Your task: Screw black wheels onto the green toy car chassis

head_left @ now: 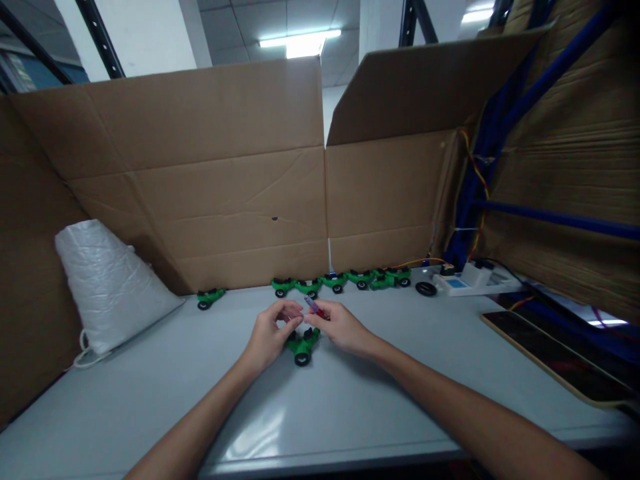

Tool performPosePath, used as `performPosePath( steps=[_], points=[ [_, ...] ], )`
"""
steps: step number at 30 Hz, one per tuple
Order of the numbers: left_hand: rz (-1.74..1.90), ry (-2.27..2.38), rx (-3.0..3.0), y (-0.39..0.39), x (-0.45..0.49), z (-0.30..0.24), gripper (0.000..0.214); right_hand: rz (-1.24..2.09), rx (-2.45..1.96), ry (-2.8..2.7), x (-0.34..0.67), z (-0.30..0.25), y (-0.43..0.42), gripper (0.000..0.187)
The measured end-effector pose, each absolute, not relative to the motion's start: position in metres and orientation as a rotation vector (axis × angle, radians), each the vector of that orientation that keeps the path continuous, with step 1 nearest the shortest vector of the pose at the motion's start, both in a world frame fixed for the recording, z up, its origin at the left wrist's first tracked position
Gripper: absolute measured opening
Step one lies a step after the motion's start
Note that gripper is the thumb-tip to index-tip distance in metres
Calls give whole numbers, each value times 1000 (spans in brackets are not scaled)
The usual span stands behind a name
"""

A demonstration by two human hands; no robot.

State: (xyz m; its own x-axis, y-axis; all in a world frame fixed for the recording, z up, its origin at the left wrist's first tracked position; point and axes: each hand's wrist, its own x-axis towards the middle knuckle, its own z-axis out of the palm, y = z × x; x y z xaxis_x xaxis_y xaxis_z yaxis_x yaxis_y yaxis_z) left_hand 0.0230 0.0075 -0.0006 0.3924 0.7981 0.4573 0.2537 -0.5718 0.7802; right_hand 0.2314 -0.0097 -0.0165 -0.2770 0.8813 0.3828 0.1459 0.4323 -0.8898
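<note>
A small green toy vehicle [302,348] with black wheels sits on the table just below and between my hands. My right hand [347,328] is closed, gripping a short purple-and-red pen-shaped tool [315,307] that tilts up to the left. My left hand [273,337] is curled, its thumb and fingertips drawn together close to the right fingertips. Whatever it pinches, if anything, is too small to see. Part of the toy's top is hidden behind the fingers.
Several similar green toys [337,283] line the table's [400,413] back edge, with another green toy [210,298] farther left. A white bag [115,287] stands at left. Right are a black ring [426,289], power strip [475,285] and dark panel [555,357]. Cardboard walls [225,200] enclose the back.
</note>
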Motion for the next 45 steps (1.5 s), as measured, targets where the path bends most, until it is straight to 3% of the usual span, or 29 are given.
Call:
performPosePath(
  steps=[7,15,24,30,45],
  points=[
    [1184,835,1994,1,27,-3,23,969,-907,-1667,230,-17,-12,29],
    [1205,861,2014,0,27,-1,23,1261,-978,-1524,230,-6,-19,34],
    [977,973,2287,-5,22,7,27,314,-1405,-1940,259,2,-5,8],
    [811,966,2561,-7,22,9,21,269,-1589,-2119,261,-7,-7,14],
    [755,964,2584,-3,19,6,23,258,-1584,-2142,262,-18,-7,12]
  ],
)
